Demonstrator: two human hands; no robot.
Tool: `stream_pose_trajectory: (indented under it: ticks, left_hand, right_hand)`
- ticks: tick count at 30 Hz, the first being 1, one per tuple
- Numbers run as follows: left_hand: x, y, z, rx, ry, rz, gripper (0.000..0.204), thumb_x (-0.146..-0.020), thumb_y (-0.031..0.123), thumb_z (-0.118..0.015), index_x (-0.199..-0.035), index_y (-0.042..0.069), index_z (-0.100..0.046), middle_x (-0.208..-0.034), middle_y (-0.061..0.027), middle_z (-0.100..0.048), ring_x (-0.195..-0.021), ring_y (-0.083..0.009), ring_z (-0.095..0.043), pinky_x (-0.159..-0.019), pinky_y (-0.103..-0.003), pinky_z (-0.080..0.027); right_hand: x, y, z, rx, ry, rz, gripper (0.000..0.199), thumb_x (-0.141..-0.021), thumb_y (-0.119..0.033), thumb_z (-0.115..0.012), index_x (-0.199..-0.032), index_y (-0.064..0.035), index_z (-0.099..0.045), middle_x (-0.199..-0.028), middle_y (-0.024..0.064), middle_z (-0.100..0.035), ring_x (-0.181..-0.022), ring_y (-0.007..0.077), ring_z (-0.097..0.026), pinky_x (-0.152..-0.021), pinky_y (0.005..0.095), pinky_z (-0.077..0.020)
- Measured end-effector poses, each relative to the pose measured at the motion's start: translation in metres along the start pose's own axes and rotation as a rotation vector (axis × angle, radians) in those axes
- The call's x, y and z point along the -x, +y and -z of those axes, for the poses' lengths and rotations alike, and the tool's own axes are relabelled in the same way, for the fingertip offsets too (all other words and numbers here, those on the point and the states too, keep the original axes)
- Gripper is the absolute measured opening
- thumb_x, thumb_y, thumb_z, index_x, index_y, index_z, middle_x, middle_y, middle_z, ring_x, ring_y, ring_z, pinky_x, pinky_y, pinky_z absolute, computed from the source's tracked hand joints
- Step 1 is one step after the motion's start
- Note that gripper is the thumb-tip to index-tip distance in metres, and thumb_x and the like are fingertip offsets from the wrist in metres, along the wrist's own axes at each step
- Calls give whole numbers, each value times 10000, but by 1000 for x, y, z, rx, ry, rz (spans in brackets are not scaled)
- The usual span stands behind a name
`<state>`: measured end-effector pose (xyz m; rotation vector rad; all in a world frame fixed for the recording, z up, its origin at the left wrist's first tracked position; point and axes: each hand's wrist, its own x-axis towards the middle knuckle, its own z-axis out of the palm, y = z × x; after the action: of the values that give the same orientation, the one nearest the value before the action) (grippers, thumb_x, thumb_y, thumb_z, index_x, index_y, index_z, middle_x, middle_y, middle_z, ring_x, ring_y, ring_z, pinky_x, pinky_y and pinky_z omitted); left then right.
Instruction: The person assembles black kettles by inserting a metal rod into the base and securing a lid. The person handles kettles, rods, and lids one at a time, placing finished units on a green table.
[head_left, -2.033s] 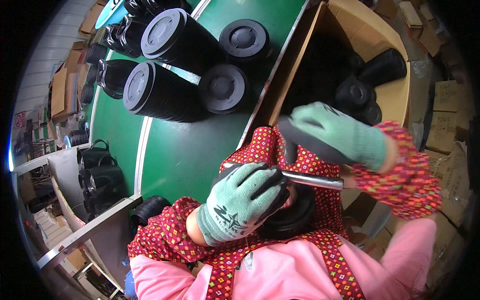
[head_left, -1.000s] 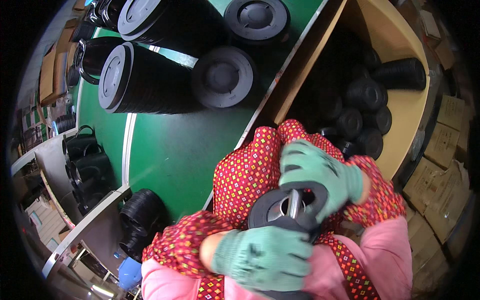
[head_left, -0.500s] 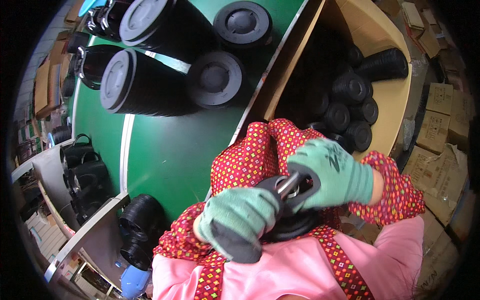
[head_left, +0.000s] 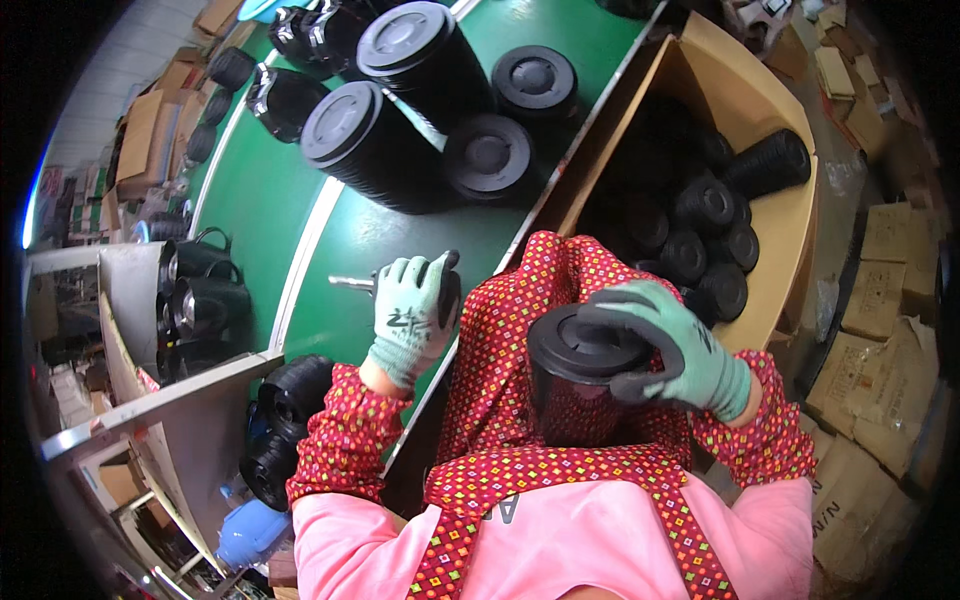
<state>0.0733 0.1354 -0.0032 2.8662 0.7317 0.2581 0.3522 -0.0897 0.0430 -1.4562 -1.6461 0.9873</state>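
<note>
Your right hand (head_left: 672, 345) clamps its gloved fingers over the rim of the black cylinder (head_left: 585, 385), which stands upright on your lap, just off the green table (head_left: 350, 240). Your left hand (head_left: 412, 315) is out over the table's near edge, closed around a metal tool (head_left: 352, 284), well left of the cylinder.

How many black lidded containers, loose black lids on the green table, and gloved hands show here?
Black lidded containers: 3, two lying on the green table at and, one under the right hand at
Loose black lids: 2
Gloved hands: 2, with the left hand
Total: 7
</note>
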Motion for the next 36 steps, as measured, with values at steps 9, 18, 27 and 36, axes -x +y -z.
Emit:
stream_pose_trajectory:
  ticks: [9,18,27,36]
  left_hand:
    - [53,-10,-51,196,-64,134,817,-870,161,-757,-1592,42,-393,-1460,-270,-481,-1435,-466,-409,-1242,-583,-291]
    - [99,30,46,932,-70,-68,1067,-712,323,-989,-1578,62,-423,-1674,-272,-294,-1560,-426,-310,-1267,-526,-292]
    - [143,-3,99,1344,343,413,309,-986,66,-722,-1263,-31,-625,-1131,-91,-715,-1020,-169,-708,-973,-352,-566]
    - [57,-196,90,903,766,695,284,-1007,240,-736,-1033,-40,-702,-891,-86,-730,-785,-144,-637,-680,-316,-510]
  right_hand:
    - [19,-9,-36,58,187,-47,757,-754,-311,-947,-1388,-23,-652,-1381,194,-680,-1288,370,-651,-1142,464,-482]
    - [-28,-9,-21,-795,586,-162,573,-1089,-465,-574,-1414,3,-628,-1377,148,-680,-1253,268,-647,-1102,413,-510]
    - [-147,-34,-121,-1297,31,-453,673,-1082,-649,-433,-1552,-175,-518,-1441,115,-642,-1323,308,-622,-1013,497,-589]
    - [-129,41,-182,-315,339,-34,365,-986,-62,-687,-1338,28,-650,-1157,163,-732,-1007,231,-719,-919,350,-556]
